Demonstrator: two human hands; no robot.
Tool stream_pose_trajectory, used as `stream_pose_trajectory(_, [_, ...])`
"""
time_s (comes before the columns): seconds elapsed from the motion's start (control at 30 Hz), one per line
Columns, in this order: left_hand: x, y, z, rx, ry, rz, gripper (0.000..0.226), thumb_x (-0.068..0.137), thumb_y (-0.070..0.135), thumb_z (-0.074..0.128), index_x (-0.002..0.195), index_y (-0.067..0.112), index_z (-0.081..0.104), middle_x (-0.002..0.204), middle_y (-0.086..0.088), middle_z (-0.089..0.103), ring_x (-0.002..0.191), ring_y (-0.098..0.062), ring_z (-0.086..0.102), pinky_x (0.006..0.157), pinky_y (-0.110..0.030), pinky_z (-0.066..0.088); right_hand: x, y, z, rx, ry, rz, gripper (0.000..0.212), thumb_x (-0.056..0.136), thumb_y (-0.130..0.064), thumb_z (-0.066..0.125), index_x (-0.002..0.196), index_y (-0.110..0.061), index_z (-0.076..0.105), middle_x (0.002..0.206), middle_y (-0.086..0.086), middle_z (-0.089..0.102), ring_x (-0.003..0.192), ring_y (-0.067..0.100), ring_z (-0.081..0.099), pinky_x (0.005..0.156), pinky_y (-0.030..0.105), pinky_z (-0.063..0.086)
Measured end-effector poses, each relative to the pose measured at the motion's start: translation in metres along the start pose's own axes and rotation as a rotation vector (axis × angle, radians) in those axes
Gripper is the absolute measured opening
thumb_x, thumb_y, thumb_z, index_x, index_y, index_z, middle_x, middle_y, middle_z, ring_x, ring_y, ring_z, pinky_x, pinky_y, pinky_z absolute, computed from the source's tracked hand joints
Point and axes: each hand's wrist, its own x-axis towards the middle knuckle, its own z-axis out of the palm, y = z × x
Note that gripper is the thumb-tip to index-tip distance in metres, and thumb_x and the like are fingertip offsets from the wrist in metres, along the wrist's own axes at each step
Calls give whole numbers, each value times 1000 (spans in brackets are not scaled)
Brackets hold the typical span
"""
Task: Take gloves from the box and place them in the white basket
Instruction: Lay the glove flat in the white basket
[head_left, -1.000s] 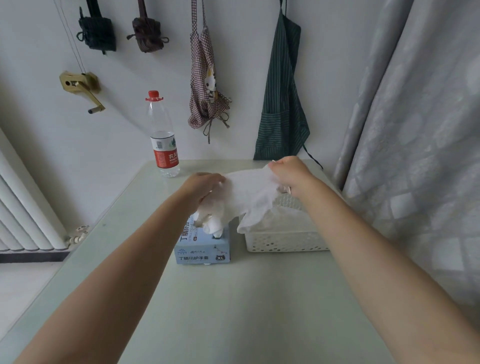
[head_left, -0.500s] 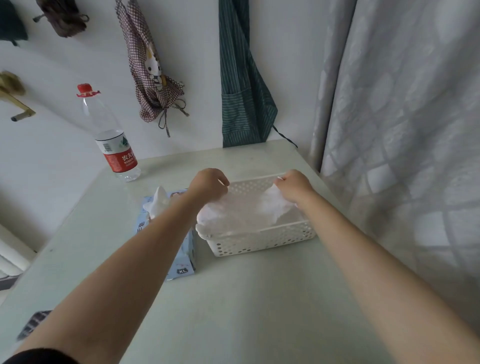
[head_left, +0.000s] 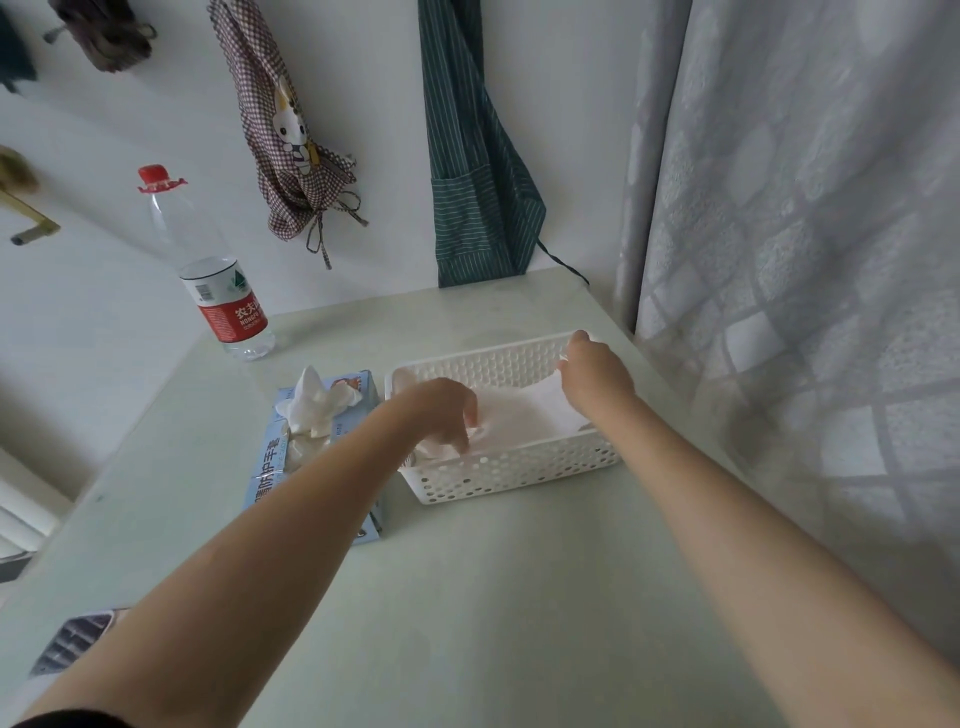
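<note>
A white perforated basket (head_left: 519, 470) stands on the pale green table, right of a light blue glove box (head_left: 270, 475). A white glove (head_left: 519, 421) lies spread inside the basket. My left hand (head_left: 441, 410) reaches down into the basket's left end, its fingertips pressing the glove's finger part. My right hand (head_left: 597, 374) is over the far right corner and pinches the glove's cuff edge. Another white glove (head_left: 317, 402) sticks up out of the box's opening.
A water bottle (head_left: 228, 306) with a red label stands at the back left of the table. A checked apron (head_left: 291, 140) and a green striped apron (head_left: 478, 171) hang on the wall. A grey curtain (head_left: 805, 260) borders the right side. A dark object (head_left: 78, 639) lies at the front left edge.
Both hands carried the glove from above the box rightward and lowered it into the basket. My left hand's fingers now point down onto the glove.
</note>
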Motion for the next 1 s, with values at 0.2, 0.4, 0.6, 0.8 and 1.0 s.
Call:
stream_pose_trajectory(0.2, [-8,-6,-10,197,139,-101,13,89,11,48,86,13,61,97,-3,62,87,-23,60,73,-33,48,-9,-9,-10,-242,30,-43,28,93,6,42,120,0,43,107,16,65,95,33,64,62,34,40])
stream_pose_trajectory(0.4, [-12,11,-2,-72,44,89,26,96,30,51,117,26,67,125,5,60,115,-19,57,97,-31,45,-14,-14,-12,-340,14,-72,38,88,11,43,124,-1,43,107,15,65,93,33,64,63,35,40])
stream_pose_trajectory(0.6, [-14,3,-6,246,132,-125,25,95,31,45,97,13,63,94,1,61,87,-21,55,70,-30,41,-16,-12,-15,-407,18,-118,40,86,10,45,124,-2,44,105,12,66,88,30,65,60,33,38])
stream_pose_trajectory(0.8, [-15,11,-6,170,237,-87,21,92,30,53,92,12,64,89,-2,63,86,-21,60,76,-31,50,-15,-12,-14,-435,13,-122,42,85,11,46,124,-3,44,105,11,67,89,29,66,60,31,38])
stream_pose_trajectory(1.0, [-5,8,13,-71,15,16,41,95,39,59,133,25,55,141,-3,50,128,-23,47,103,-32,36,-17,-16,-21,-486,74,-126,32,86,5,54,115,-6,48,109,11,60,92,26,65,60,31,38])
